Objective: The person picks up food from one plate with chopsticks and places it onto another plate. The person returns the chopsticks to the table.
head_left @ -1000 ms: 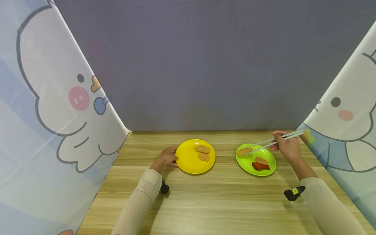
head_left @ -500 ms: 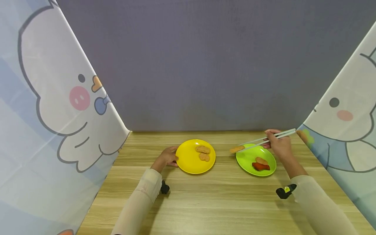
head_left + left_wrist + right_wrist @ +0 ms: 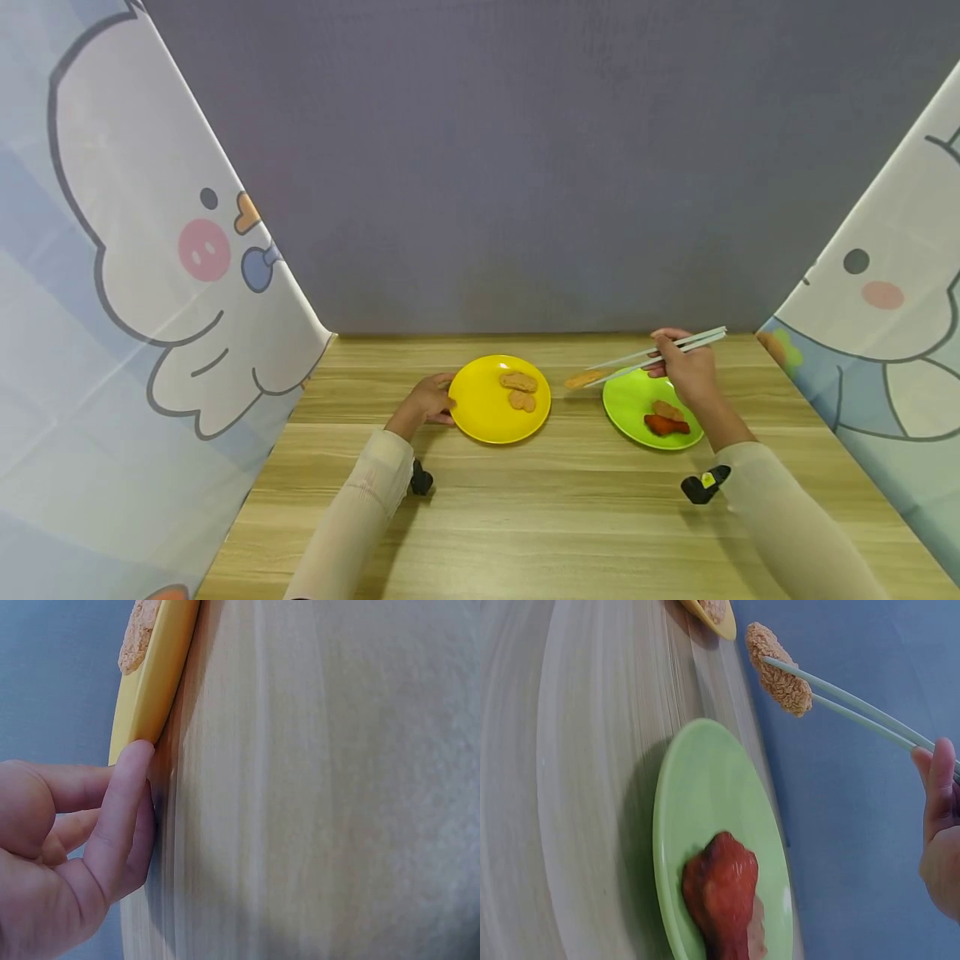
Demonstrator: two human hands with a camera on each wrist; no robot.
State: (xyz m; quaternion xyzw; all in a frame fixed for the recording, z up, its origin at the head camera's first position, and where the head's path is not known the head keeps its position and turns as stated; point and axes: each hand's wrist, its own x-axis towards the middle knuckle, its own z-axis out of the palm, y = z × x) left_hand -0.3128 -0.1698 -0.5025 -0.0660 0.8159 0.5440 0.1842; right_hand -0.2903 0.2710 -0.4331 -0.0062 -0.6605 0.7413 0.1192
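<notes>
My right hand (image 3: 692, 371) grips a pair of pale green chopsticks (image 3: 847, 697) near their rear part. Pinched between their tips is a golden breaded chicken strip (image 3: 784, 679), held above the table between the two plates. Behind it, under my hand, a green plate (image 3: 625, 408) carries a glossy red chicken drumstick (image 3: 724, 889) and a nugget (image 3: 667, 410). My left hand (image 3: 429, 402) pinches the left rim of a yellow plate (image 3: 480, 408). On that plate's right side lie a longer breaded piece (image 3: 518, 382) and a smaller nugget (image 3: 522, 401).
Both plates stand on a wood-grain table (image 3: 540, 517). A grey cloth wall (image 3: 525, 167) rises at its back edge. Cartoon-printed sheets (image 3: 202, 350) close in the left and right sides.
Carried by the chopsticks, the chicken strip has left the green plate and moved left toward the yellow one. My right hand has shifted left with it. The left hand stays put.
</notes>
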